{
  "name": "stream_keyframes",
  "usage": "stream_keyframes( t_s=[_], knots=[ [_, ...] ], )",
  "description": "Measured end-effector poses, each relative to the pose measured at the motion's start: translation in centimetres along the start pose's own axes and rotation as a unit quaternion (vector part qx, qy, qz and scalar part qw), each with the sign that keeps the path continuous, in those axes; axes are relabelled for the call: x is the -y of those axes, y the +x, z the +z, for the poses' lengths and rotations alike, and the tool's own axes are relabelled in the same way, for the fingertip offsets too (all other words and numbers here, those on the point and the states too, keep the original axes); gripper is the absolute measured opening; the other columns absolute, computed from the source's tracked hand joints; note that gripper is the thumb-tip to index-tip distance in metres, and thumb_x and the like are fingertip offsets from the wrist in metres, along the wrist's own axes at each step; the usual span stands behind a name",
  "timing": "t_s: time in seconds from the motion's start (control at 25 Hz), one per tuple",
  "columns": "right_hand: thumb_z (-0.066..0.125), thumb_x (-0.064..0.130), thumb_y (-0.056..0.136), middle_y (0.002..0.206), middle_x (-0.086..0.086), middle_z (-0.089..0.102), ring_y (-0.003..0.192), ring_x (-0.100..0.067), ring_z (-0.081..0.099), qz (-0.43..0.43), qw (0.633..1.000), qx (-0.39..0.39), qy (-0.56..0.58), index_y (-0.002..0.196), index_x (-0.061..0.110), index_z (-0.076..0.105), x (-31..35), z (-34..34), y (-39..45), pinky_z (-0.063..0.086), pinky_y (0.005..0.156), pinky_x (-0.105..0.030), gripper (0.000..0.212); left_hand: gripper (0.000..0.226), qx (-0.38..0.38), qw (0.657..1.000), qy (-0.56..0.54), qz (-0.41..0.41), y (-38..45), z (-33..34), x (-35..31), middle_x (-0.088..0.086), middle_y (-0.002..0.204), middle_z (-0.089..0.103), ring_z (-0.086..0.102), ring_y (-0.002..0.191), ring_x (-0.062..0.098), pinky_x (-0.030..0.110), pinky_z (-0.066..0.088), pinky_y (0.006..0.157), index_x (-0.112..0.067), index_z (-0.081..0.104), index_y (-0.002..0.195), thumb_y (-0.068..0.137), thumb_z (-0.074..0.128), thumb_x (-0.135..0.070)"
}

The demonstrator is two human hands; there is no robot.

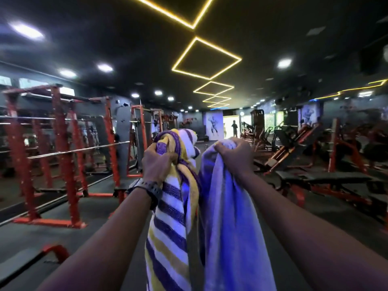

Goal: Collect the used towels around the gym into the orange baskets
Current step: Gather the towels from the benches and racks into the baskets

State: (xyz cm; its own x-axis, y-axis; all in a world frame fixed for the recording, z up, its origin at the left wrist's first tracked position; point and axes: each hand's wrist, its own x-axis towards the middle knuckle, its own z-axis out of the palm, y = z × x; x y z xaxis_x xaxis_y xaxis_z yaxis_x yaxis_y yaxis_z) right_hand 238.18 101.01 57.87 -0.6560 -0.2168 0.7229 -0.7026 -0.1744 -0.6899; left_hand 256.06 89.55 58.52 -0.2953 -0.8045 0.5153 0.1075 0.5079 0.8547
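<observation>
My left hand (157, 162), with a dark watch on the wrist, grips the bunched top of a towel striped purple, white and yellow (170, 223), which hangs down in front of me. My right hand (235, 156) grips the top of a plain pale lilac towel (231, 223) that hangs beside the striped one. Both arms are held out at chest height and the two towels touch each other. No orange basket is in view.
A dark floor aisle (201, 156) runs ahead between the machines. Red squat racks with barbells (63, 148) line the left side. Red-framed benches and leg-press machines (315, 164) fill the right. A person (234, 128) stands far off by a lit doorway.
</observation>
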Motion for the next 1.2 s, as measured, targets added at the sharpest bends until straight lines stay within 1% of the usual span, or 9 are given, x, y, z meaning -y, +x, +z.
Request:
stream_keyframes(
  t_s=[0.12, 0.28, 0.36, 0.52, 0.76, 0.88, 1.0, 1.12, 1.2],
  knots=[
    [0.076, 0.038, 0.073, 0.064, 0.003, 0.064, 0.059, -0.016, 0.056, 0.007, 1.0, 0.01, -0.01, 0.067, 0.019, 0.065, -4.5, 5.3, 4.5, 0.04, 0.059, -0.028, 0.023, 0.06, -0.004, 1.0, -0.012, 0.0, 7.1, 3.5, 3.9, 0.024, 0.115, 0.068, 0.066, 0.103, 0.034, 0.051, 0.058, 0.087, 0.005, 0.062, 0.112, 0.06, 0.079, -0.019],
    [0.075, 0.043, 0.072, 0.069, -0.002, 0.07, 0.064, -0.023, 0.064, 0.003, 1.0, 0.001, -0.027, 0.072, 0.011, 0.07, -11.1, 11.9, 10.9, 0.048, 0.059, -0.031, 0.032, 0.107, -0.002, 1.0, -0.028, -0.003, 17.3, 8.6, 12.4, 0.025, 0.125, 0.064, 0.061, 0.117, 0.043, 0.055, 0.056, 0.093, 0.005, 0.052, 0.132, 0.039, 0.078, -0.042],
    [0.075, 0.042, 0.071, 0.07, -0.004, 0.071, 0.066, -0.026, 0.065, -0.006, 0.999, -0.007, -0.036, 0.073, 0.009, 0.071, -14.7, 15.1, 14.1, 0.05, 0.06, -0.034, 0.033, 0.104, 0.002, 0.999, -0.036, -0.002, 21.8, 10.5, 15.1, 0.023, 0.124, 0.065, 0.063, 0.115, 0.041, 0.053, 0.058, 0.092, 0.004, 0.053, 0.132, 0.041, 0.08, -0.039],
    [0.072, 0.046, 0.069, 0.07, -0.005, 0.071, 0.067, -0.026, 0.066, 0.008, 0.998, -0.019, -0.066, 0.075, 0.009, 0.072, -22.7, 22.1, 21.4, 0.054, 0.062, -0.039, 0.037, 0.062, 0.014, 0.999, -0.044, -0.015, 32.3, 14.7, 20.0, 0.018, 0.116, 0.069, 0.068, 0.104, 0.033, 0.045, 0.06, 0.087, 0.004, 0.059, 0.124, 0.067, 0.078, -0.009],
    [0.067, 0.052, 0.065, 0.068, -0.006, 0.07, 0.066, -0.028, 0.064, 0.011, 0.997, -0.033, -0.069, 0.071, 0.009, 0.07, -33.8, 31.0, 32.3, 0.048, 0.058, -0.035, 0.044, 0.037, 0.034, 0.999, -0.033, -0.016, 45.7, 23.5, 28.2, 0.018, 0.098, 0.071, 0.067, 0.084, 0.031, 0.045, 0.059, 0.08, -0.002, 0.062, 0.11, 0.075, 0.074, -0.003],
    [0.069, 0.05, 0.067, 0.07, -0.007, 0.071, 0.067, -0.029, 0.064, 0.01, 0.997, -0.043, -0.064, 0.073, 0.009, 0.071, -41.2, 35.0, 37.8, 0.048, 0.059, -0.034, 0.042, 0.047, 0.026, 0.999, -0.032, -0.005, 52.1, 28.7, 33.0, 0.019, 0.105, 0.07, 0.067, 0.092, 0.036, 0.047, 0.059, 0.083, 0.004, 0.06, 0.115, 0.072, 0.075, -0.006],
    [0.07, 0.046, 0.069, 0.065, -0.01, 0.067, 0.063, -0.031, 0.061, 0.007, 0.998, -0.04, -0.042, 0.069, 0.004, 0.066, -47.8, 38.6, 43.2, 0.037, 0.054, -0.032, 0.042, 0.046, 0.013, 0.999, -0.03, -0.005, 58.0, 33.7, 36.8, 0.01, 0.097, 0.068, 0.062, 0.084, 0.022, 0.035, 0.054, 0.075, 0.006, 0.061, 0.113, 0.07, 0.074, -0.005],
    [0.071, 0.044, 0.07, 0.062, -0.009, 0.064, 0.06, -0.028, 0.057, 0.019, 0.999, -0.022, -0.026, 0.067, 0.004, 0.064, -53.8, 42.9, 50.1, 0.033, 0.055, -0.03, 0.041, 0.061, 0.005, 0.999, -0.034, -0.012, 64.9, 38.6, 40.4, 0.014, 0.107, 0.069, 0.064, 0.097, 0.027, 0.043, 0.057, 0.085, 0.007, 0.059, 0.119, 0.064, 0.074, -0.013],
    [0.073, 0.042, 0.072, 0.058, -0.002, 0.061, 0.058, -0.025, 0.055, 0.025, 0.999, -0.005, -0.027, 0.063, 0.01, 0.062, -57.2, 46.2, 53.8, 0.032, 0.055, -0.029, 0.035, 0.051, 0.008, 0.999, -0.038, -0.01, 69.5, 41.2, 43.0, 0.014, 0.103, 0.068, 0.064, 0.094, 0.026, 0.045, 0.057, 0.084, 0.007, 0.059, 0.116, 0.069, 0.072, -0.008]
  ],
)
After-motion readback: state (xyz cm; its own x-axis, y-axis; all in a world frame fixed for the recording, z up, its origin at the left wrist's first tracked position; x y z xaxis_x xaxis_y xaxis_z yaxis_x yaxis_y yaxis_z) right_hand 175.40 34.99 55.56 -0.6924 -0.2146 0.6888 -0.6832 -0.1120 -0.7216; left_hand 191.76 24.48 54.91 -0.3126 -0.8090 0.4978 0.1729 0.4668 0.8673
